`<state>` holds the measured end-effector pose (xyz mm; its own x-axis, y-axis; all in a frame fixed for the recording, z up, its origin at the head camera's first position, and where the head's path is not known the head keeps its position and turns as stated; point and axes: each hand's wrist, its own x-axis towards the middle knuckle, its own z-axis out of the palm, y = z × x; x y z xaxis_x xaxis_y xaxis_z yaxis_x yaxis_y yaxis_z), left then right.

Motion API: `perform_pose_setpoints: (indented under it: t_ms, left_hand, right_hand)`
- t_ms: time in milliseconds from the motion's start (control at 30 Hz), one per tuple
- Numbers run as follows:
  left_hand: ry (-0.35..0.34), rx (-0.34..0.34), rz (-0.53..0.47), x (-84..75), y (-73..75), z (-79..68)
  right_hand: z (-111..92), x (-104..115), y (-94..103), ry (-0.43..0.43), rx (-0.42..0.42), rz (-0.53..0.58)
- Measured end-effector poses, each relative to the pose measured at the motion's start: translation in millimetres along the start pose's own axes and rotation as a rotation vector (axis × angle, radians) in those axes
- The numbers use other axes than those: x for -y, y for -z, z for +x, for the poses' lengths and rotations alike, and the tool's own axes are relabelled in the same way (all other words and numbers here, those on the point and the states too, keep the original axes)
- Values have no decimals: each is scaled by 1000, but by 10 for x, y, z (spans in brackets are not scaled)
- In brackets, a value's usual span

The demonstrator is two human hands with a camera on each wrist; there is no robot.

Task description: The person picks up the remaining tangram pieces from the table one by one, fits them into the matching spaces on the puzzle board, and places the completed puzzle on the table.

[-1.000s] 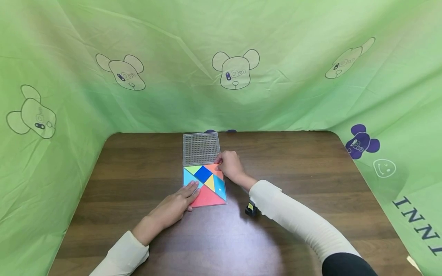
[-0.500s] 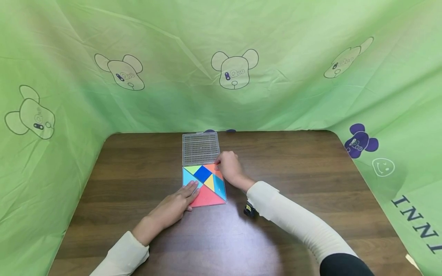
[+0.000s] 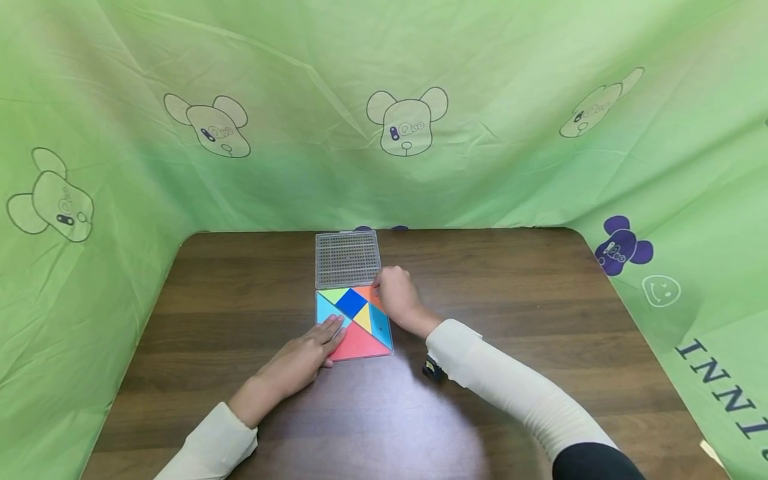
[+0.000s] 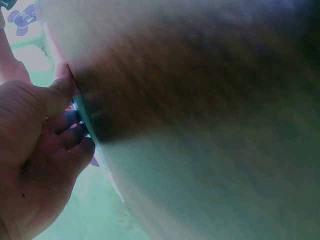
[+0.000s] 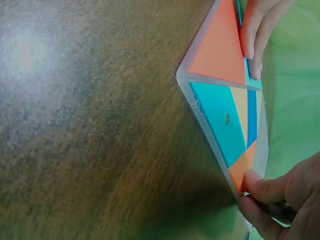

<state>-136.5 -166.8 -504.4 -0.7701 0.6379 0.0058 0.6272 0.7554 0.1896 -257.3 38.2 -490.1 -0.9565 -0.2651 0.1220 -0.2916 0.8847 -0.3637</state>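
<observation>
A clear hinged case [image 5: 186, 90] lies unfolded on the table, its near half filled with a square of coloured tangram pieces. My left hand [image 3: 305, 353] rests with extended fingers on the light-blue triangle [image 3: 326, 307] and the pink-red triangle [image 3: 363, 343]. At the far right corner, my right hand [image 3: 399, 293] pinches the tip of the orange triangle [image 5: 242, 165], thumb on top and curled forefinger at the case's edge. A dark-blue square [image 3: 351, 303], a yellow triangle [image 3: 363, 318], a blue parallelogram [image 5: 217, 117] and a lime triangle [image 3: 333, 295] fill the rest.
The case's gridded clear lid [image 3: 348, 259] lies flat behind the pieces, near the table's back edge. A small black object [image 3: 431, 369] shows below the right sleeve cuff. Green printed cloth [image 3: 288, 180] hangs around the wooden table [image 3: 510, 287].
My right hand has shifted slightly toward me over the corner, covering a little more of the orange triangle. The left hand stays in place on the pieces.
</observation>
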Motion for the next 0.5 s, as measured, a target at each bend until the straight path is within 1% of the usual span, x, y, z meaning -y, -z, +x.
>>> perform_pose_setpoints:
  t_ms: [300, 500]
  left_hand:
    - [20, 28, 17, 4, -4, -25]
    - [14, 1, 21, 8, 5, -8]
  right_hand:
    - [-22, 5, -37, 19, 10, -19]
    - [10, -17, -26, 20, 15, -15]
